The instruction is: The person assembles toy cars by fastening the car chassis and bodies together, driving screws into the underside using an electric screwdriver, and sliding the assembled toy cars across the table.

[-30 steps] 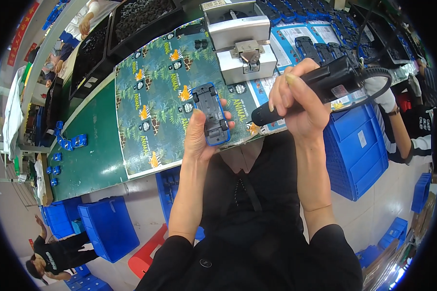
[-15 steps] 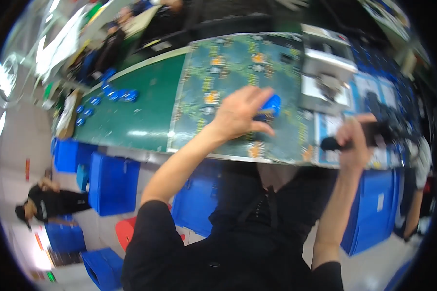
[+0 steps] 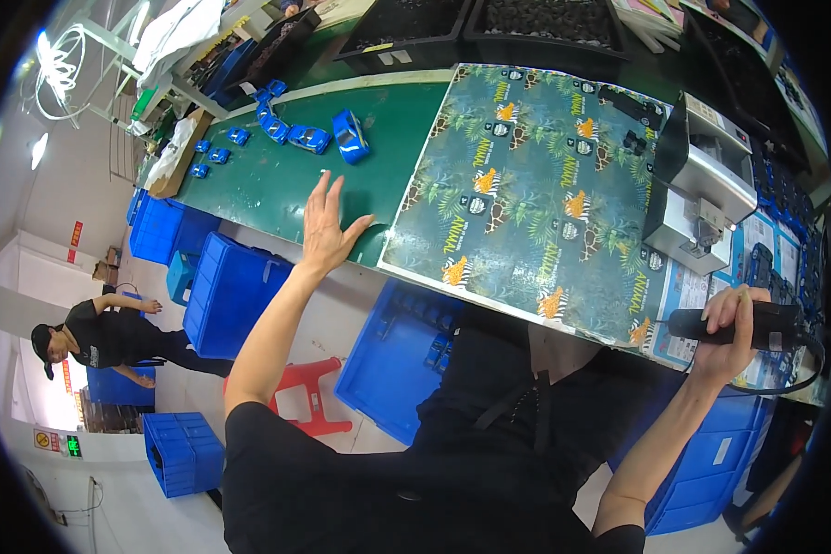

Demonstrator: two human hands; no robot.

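My left hand [image 3: 326, 231], fingers spread and holding nothing, is over the near edge of the green tabletop [image 3: 397, 125]. Beyond its fingertips a blue toy car [image 3: 351, 136] sits at an angle, apart from the hand. Next to that car, more blue toy cars [image 3: 309, 138] form a curved row toward the far left. On the right, my right hand [image 3: 731, 337] is wrapped round a black corded electric screwdriver [image 3: 777, 328], its thin bit pointing left above the front edge of the patterned mat [image 3: 526, 212].
A silver metal fixture [image 3: 697, 222] stands at the mat's right side. Black bins [image 3: 545, 32] of small dark parts line the back. Blue crates [image 3: 235, 295] and a red stool [image 3: 314, 397] stand on the floor. Another person [image 3: 111, 332] is at the far left.
My left hand has moved left from the mat to the green tabletop and let go of the blue toy car. The right hand keeps the screwdriver, now lower and further right.
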